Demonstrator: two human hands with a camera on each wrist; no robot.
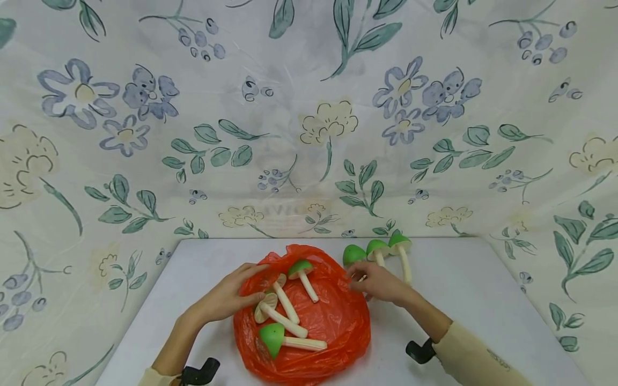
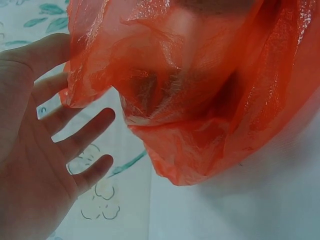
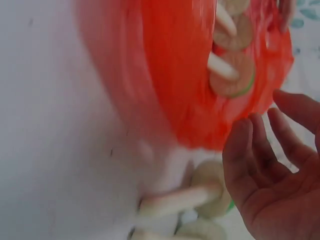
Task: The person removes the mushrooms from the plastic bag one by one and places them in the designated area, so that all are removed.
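An open red plastic bag point(image 1: 338, 321) sits on the table, with several green-capped toy mushrooms inside, one point(image 1: 272, 339) lying near the front. My left hand point(image 1: 229, 294) is at the bag's left rim. In the left wrist view its fingers are spread and fairly straight, and the red plastic point(image 2: 190, 155) covers some fingertips. At the bag's right rim is my right hand point(image 1: 379, 281), its fingers loosely bent and nothing seen between them. The right wrist view shows its fingertips close to the red plastic point(image 3: 172, 75); whether they touch it I cannot tell.
Three more green-capped mushrooms lie behind my right hand: a left one point(image 1: 354, 254), a middle one point(image 1: 377, 248) and a right one point(image 1: 399, 243). The white table point(image 1: 449, 300) ends at a floral cloth point(image 1: 289, 177) behind and at the sides.
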